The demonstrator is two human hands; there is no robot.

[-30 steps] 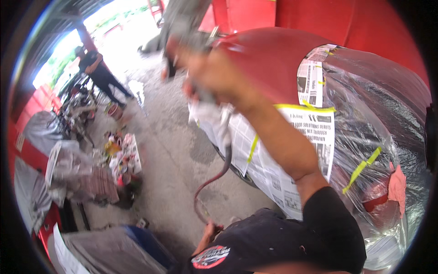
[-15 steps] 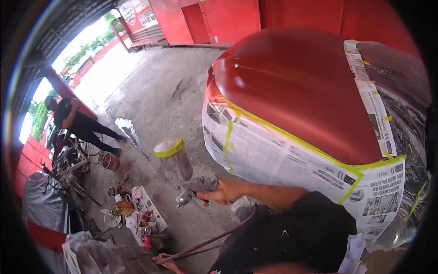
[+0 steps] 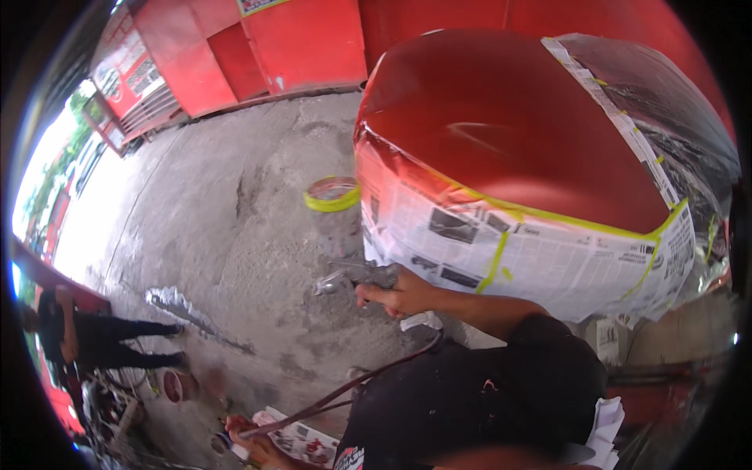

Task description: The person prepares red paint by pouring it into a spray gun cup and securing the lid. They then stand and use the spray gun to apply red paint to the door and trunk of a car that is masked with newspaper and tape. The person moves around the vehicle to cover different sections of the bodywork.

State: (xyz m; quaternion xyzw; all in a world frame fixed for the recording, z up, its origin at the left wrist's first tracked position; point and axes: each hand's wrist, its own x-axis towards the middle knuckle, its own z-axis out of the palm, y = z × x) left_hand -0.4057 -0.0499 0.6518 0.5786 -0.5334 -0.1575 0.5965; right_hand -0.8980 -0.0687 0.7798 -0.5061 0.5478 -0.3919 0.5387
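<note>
I have my right hand (image 3: 395, 294) wrapped round the grip of a metal spray gun (image 3: 345, 278), held beside the car's masked end. Its upright paint cup (image 3: 337, 219) has yellow tape around the top. A white cloth (image 3: 419, 321) hangs below the grip, where a dark red hose (image 3: 360, 377) runs down. My left hand (image 3: 247, 439) is low at the bottom left, closed on that hose. The car has a red bonnet (image 3: 501, 117), with taped newspaper (image 3: 548, 266) along its side and clear plastic sheeting (image 3: 642, 94) beyond.
Another person (image 3: 125, 341) in dark clothes stands at left beside a bicycle (image 3: 117, 392) and a pink bucket (image 3: 178, 385). Paint supplies lie on a white sheet (image 3: 301, 439) on the floor. Concrete floor (image 3: 204, 196) runs to a red panel wall (image 3: 298, 47) and an open doorway at left.
My view has swung leftward and up toward the wall. The spray gun has gone from raised and tilted to lower, with its cup upright. My left hand stays on the hose.
</note>
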